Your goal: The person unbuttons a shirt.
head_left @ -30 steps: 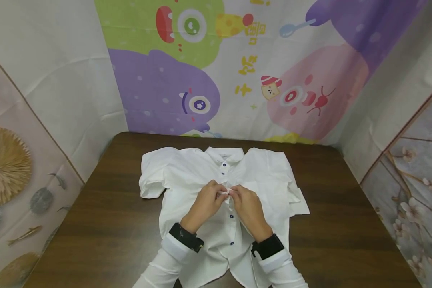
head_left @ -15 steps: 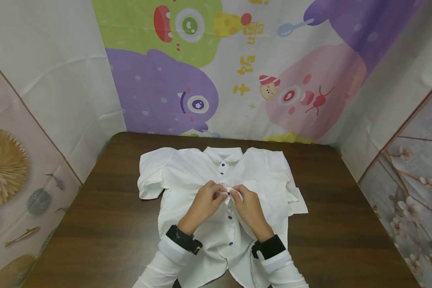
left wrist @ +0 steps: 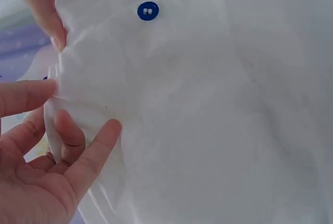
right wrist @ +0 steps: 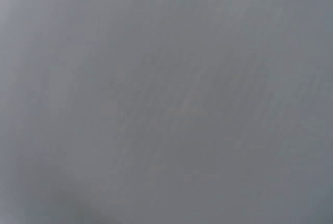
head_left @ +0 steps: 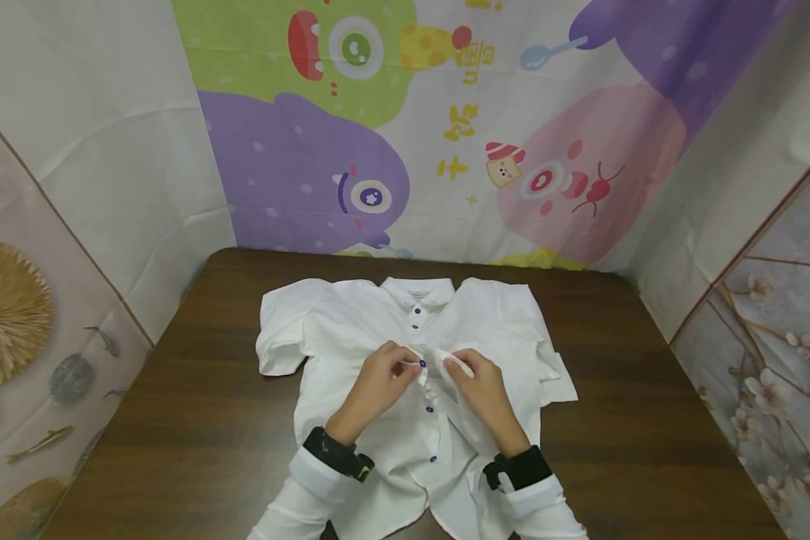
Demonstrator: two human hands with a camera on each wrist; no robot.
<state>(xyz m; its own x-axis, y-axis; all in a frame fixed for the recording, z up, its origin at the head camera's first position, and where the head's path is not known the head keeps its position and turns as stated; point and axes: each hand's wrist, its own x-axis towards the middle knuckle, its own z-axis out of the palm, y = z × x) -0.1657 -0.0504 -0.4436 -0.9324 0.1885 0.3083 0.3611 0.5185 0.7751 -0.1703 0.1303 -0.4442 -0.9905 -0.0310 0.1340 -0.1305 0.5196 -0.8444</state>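
Note:
A white short-sleeved shirt (head_left: 358, 322) lies spread on the table with its collar at the far side. My left hand (head_left: 381, 375) pinches the button edge of its front, a dark blue button (head_left: 423, 363) standing at the fingertips. Opposite, my right hand (head_left: 478, 379) pinches the other front edge, and a gap shows between the two edges here. Other blue buttons run down the front above and below the hands. In the left wrist view, fingers (left wrist: 86, 169) are at the cloth's edge, below a blue button (left wrist: 148, 11). Only blurred grey fills the right wrist view.
The dark brown wooden table (head_left: 196, 420) extends around the shirt. A cartoon-printed cloth (head_left: 459, 210) hangs behind its far edge. Patterned panels stand at the left (head_left: 34, 225) and right (head_left: 776, 337).
The hands have drawn apart, the right one moving rightwards with its shirt edge and the left slightly leftwards. The front edges, together at the fingertips before, now stand separated, with the blue button exposed.

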